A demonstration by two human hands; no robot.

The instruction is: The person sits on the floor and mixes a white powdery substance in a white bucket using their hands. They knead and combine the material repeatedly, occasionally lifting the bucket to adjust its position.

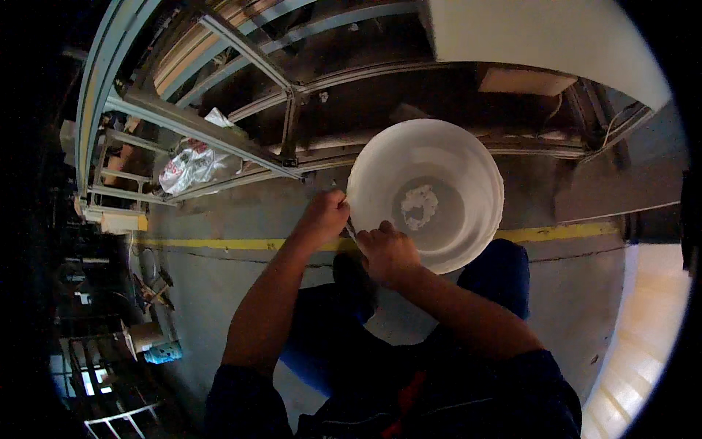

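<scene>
A white plastic bucket stands in front of me between my knees, with patchy white material on its inside bottom. My left hand is closed at the bucket's left edge, its fingertips at the rim. My right hand is closed at the lower-left rim, just right of the left one. A thin strip along the edge between the hands is too small and dark to tell apart from the rim or a handle.
A metal frame rack runs behind the bucket, with a silvery bag at left and a cream panel above. A yellow floor line crosses behind my legs. Cardboard boxes lie left, a pale slab right.
</scene>
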